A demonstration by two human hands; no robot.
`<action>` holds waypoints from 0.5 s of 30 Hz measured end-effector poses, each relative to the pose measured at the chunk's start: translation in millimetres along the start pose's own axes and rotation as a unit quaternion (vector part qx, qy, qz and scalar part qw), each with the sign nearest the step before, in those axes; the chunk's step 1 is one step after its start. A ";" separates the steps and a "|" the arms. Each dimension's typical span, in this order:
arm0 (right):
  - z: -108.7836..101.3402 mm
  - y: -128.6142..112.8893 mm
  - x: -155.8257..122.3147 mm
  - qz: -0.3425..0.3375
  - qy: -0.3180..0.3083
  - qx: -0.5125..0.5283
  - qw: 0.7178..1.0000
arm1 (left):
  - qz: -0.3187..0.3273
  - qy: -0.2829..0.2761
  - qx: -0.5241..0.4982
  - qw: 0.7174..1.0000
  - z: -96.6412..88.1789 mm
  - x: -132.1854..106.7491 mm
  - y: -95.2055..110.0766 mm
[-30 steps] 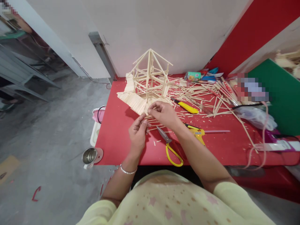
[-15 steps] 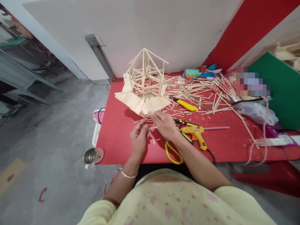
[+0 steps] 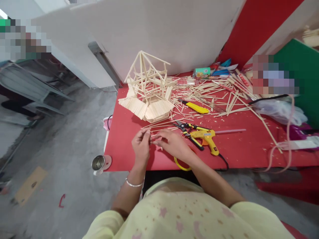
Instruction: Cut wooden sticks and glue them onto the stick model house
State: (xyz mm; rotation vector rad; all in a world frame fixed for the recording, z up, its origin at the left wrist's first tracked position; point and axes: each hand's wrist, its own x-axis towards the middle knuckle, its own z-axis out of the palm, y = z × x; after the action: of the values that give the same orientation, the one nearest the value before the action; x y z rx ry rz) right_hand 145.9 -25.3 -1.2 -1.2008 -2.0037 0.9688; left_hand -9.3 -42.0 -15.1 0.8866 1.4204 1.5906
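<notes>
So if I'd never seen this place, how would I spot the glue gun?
Find the red table, then the person's right hand. Just right of it lies the yellow glue gun. Unlike the yellow knife beyond it, it has a pistol-like handle and a long pale-pink stick poking out its back.

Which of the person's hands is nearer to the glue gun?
Right. The right hand is to the left of the glue gun, apart from it; the left hand is farther off, on the far side of the right hand from it.

Two hands (image 3: 141,145) — one stick model (image 3: 158,110), one mug (image 3: 108,161)
</notes>
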 end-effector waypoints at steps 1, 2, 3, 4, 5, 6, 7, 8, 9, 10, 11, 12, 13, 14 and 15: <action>2.0 0.5 -4.0 0.000 0.001 -0.005 1.000 | 0.006 0.004 0.019 1.000 0.6 -1.1 0.8; 4.2 1.1 -8.0 0.009 -0.001 -0.011 1.000 | 0.012 0.008 0.041 0.999 1.1 -2.6 0.8; 6.5 1.9 -12.1 0.020 -0.009 -0.019 1.000 | 0.016 0.011 0.063 0.998 1.4 -4.3 0.0; 8.6 3.0 -16.2 0.032 -0.020 -0.028 0.999 | 0.020 0.012 0.082 0.996 1.6 -6.1 -1.8; 10.3 4.3 -20.3 0.042 -0.026 -0.037 0.998 | 0.023 0.011 0.096 0.995 1.9 -8.1 -4.5; 11.5 6.0 -24.5 0.046 -0.029 -0.042 0.998 | 0.027 0.008 0.104 0.994 2.5 -10.0 -8.1; 12.0 7.9 -28.7 0.046 -0.027 -0.044 0.998 | 0.032 0.006 0.108 0.994 3.5 -11.9 -12.3; 11.7 10.2 -32.9 0.040 -0.023 -0.040 0.998 | 0.039 0.005 0.112 0.993 4.9 -13.8 -16.8; 10.5 12.6 -37.2 0.031 -0.019 -0.030 0.999 | 0.047 0.008 0.114 0.992 6.6 -15.4 -21.4; 8.5 15.1 -41.7 0.022 -0.018 -0.018 0.999 | 0.052 0.013 0.117 0.992 8.5 -16.9 -25.6; 5.7 17.7 -46.5 0.017 -0.019 -0.008 1.000 | 0.049 0.016 0.117 0.992 10.4 -18.2 -29.4; 2.4 20.2 -51.5 0.020 -0.023 -0.003 1.000 | 0.040 0.018 0.116 0.992 11.8 -19.0 -32.5; -1.3 22.8 -56.8 0.034 -0.028 -0.003 0.999 | 0.028 0.017 0.118 0.992 12.7 -19.2 -35.0; -5.1 25.6 -62.1 0.055 -0.034 -0.004 0.998 | 0.018 0.014 0.125 0.992 12.6 -18.9 -37.1; -8.4 28.6 -67.4 0.079 -0.038 -0.004 0.996 | 0.013 0.012 0.137 0.990 11.7 -18.0 -38.8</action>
State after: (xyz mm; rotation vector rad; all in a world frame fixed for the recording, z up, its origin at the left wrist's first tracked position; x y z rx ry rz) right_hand 193.3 -74.6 -28.5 -1.3622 -1.9948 1.0990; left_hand 13.3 -51.7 -52.0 1.0499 1.6771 1.4491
